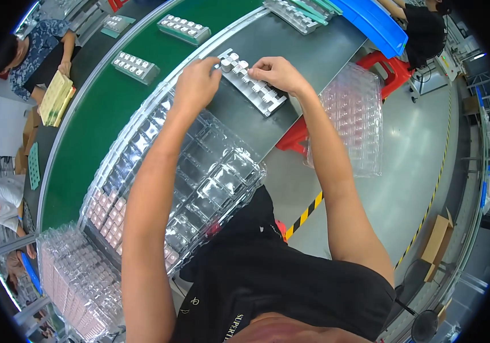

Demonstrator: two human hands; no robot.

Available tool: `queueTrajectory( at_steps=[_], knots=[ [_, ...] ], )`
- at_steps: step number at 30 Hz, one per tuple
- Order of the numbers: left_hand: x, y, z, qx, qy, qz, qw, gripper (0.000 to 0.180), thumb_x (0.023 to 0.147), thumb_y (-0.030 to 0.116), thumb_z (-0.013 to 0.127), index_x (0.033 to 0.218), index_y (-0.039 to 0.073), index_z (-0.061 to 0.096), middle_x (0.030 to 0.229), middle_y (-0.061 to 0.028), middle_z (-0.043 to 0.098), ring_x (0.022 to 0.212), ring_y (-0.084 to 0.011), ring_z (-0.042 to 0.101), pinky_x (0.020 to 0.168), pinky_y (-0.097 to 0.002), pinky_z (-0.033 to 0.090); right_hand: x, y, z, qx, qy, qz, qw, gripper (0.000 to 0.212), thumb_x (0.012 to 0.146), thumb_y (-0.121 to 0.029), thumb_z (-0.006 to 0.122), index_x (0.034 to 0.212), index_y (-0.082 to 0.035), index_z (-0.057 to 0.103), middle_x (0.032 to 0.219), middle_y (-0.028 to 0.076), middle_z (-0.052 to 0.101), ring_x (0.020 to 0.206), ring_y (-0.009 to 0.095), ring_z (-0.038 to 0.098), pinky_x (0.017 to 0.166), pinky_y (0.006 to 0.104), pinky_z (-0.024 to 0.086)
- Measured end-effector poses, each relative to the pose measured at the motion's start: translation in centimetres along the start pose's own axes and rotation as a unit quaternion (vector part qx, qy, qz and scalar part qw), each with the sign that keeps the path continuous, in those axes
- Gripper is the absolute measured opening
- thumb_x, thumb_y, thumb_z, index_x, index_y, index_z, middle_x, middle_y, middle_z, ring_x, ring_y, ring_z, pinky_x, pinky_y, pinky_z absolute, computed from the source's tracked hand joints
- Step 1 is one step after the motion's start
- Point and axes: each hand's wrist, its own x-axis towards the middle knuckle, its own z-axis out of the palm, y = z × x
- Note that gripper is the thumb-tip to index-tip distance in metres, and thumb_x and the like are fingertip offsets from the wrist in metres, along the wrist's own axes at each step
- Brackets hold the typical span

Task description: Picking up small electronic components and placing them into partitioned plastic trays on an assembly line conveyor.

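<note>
A long metal fixture (254, 91) lies slantwise on the dark worktop, with a row of small white parts (235, 64) set along it. My left hand (197, 83) is at its far left end, fingers curled, with a tiny pale piece at the fingertips too small to name. Over the fixture's right side, my right hand (278, 74) has thumb and forefinger pinched together close to the white parts. Whatever sits in that pinch is hidden. A clear plastic blister tray (216, 134) lies under my left forearm, several pale pink-white pieces (108, 216) in its near-left pockets.
A green conveyor belt (93, 123) curves past on the left, carrying loaded fixtures (185, 28). Stacked clear trays (76, 274) stand at lower left. More trays (350, 120) rest on a red stool (388, 74) at right. A blue bin (373, 26) is at the back. Co-workers sit across the belt.
</note>
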Motion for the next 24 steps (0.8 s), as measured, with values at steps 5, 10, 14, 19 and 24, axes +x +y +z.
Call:
queueTrajectory(
  at_steps=[5,10,14,19,24],
  knots=[
    [2.6,0.7,4.2,0.035,-0.027,-0.051,0.998,0.024,0.086,0.020,0.063,0.099,0.001,0.069,0.092,-0.0237,0.068,0.089,-0.0402,0.066,0.081,-0.0488,0.051,-1.4,1.2,-1.7,0.140,0.108,-0.004,0.984,0.030,0.095,-0.026,0.066,0.111,-0.001,0.067,0.091,0.005,0.068,0.079,0.012,0.062,0.071,0.0277,0.053],
    [2.8,0.8,4.4,0.046,-0.019,-0.054,0.997,0.023,0.084,0.020,0.062,0.095,0.000,0.067,0.091,-0.0232,0.069,0.087,-0.0407,0.066,0.080,-0.0483,0.052,-4.2,0.5,-2.1,0.428,0.065,-0.068,0.899,0.040,0.099,-0.033,0.057,0.127,-0.005,0.051,0.098,0.006,0.065,0.083,0.017,0.065,0.074,0.0315,0.057],
    [0.7,-0.8,2.6,0.008,0.007,-0.113,0.994,0.029,0.079,0.023,0.066,0.094,-0.001,0.066,0.087,-0.0235,0.069,0.085,-0.0386,0.067,0.077,-0.0453,0.052,-5.5,-1.5,-0.5,0.517,-0.004,-0.104,0.850,0.035,0.100,-0.028,0.058,0.124,-0.004,0.052,0.100,0.011,0.063,0.084,0.018,0.065,0.073,0.0321,0.057],
    [-6.2,-1.9,-4.0,-0.149,0.073,-0.177,0.970,0.030,0.075,0.024,0.070,0.090,0.000,0.060,0.082,-0.0155,0.065,0.074,-0.0273,0.061,0.070,-0.0383,0.049,-8.1,-6.3,2.6,0.400,0.029,-0.066,0.914,0.032,0.099,-0.016,0.056,0.126,0.000,0.053,0.106,0.009,0.062,0.086,0.018,0.065,0.077,0.0328,0.057],
    [-18.3,-5.8,-12.4,-0.174,0.158,-0.251,0.939,0.022,0.078,0.015,0.069,0.094,0.001,0.065,0.083,-0.0097,0.066,0.075,-0.0175,0.062,0.070,-0.0316,0.050,-7.9,-10.1,9.7,0.198,-0.068,-0.126,0.970,0.027,0.097,-0.008,0.052,0.122,-0.002,0.061,0.094,0.003,0.063,0.082,0.009,0.060,0.076,0.0261,0.053]
  ],
)
